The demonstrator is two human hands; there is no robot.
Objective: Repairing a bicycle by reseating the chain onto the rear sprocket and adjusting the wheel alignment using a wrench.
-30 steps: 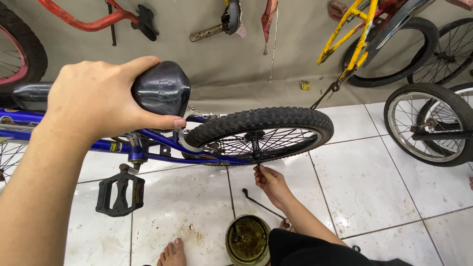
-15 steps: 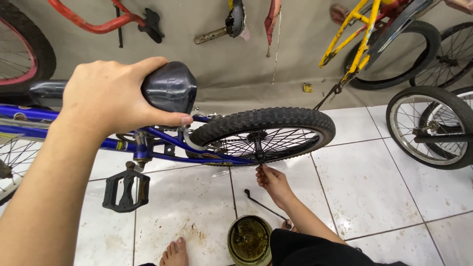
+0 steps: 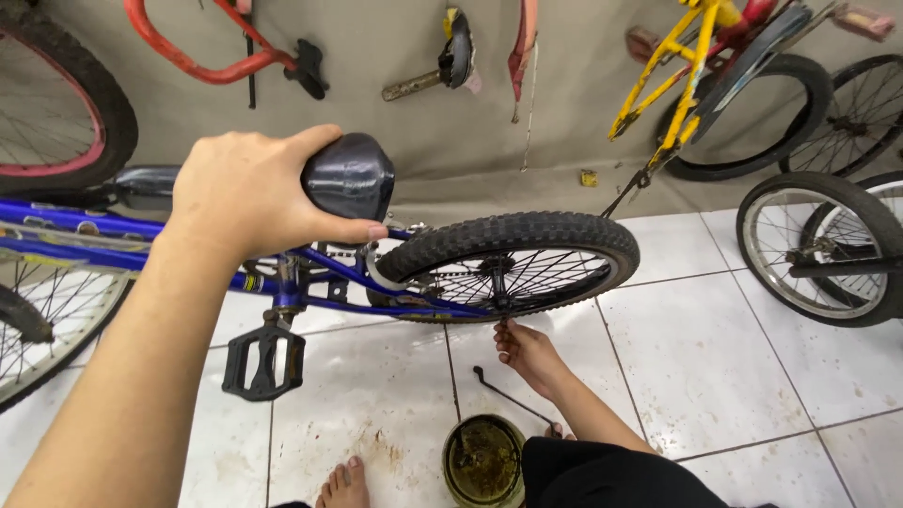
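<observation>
My left hand (image 3: 249,193) is clamped over the black saddle (image 3: 350,177) of a blue bicycle (image 3: 141,235) that stands across the tiled floor. My right hand (image 3: 529,356) reaches down to the underside of the rear wheel (image 3: 513,261). Its fingertips are bunched against the lower tyre, just below the hub, and what they pinch is hidden. A thin black bent tool (image 3: 508,393) lies on the tile just beside that hand. A black pedal (image 3: 263,362) hangs below the frame.
A round tin of dark grease (image 3: 483,461) sits by my bare foot (image 3: 346,484) and dark trouser leg. A yellow bicycle (image 3: 677,75) and spare wheels (image 3: 814,249) crowd the right. A red frame (image 3: 202,56) and parts hang on the grey wall.
Both hands stay where they were, the left on the saddle and the right under the rear wheel. Only the view has shifted slightly.
</observation>
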